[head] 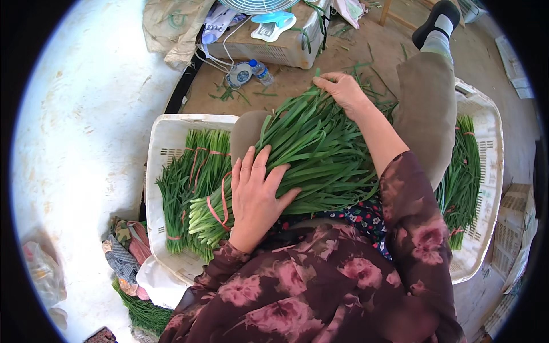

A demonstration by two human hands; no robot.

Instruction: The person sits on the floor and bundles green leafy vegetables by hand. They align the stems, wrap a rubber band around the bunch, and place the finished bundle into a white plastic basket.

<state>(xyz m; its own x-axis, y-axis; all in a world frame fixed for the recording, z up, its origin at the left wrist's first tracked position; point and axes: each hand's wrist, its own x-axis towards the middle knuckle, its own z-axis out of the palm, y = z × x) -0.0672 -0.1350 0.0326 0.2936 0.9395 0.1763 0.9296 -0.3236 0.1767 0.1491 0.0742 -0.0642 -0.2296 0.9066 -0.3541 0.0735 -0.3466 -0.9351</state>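
A large bundle of garlic chives (321, 150) lies across my lap, its pale stem ends at the left bound by a pink tie (217, 213). My left hand (260, 193) rests on top of the bundle just right of the tie, palm down with the fingers apart. At the leaf tips, my right hand (339, 91) pinches a green leaf between thumb and fingers.
White plastic crates with tied chive bundles stand at my left (193, 120) and right (493, 171). Ahead are a foam box (253, 51), a fan (257, 3), a water bottle (262, 73) and loose leaves on the floor. More chives (146, 315) lie at lower left.
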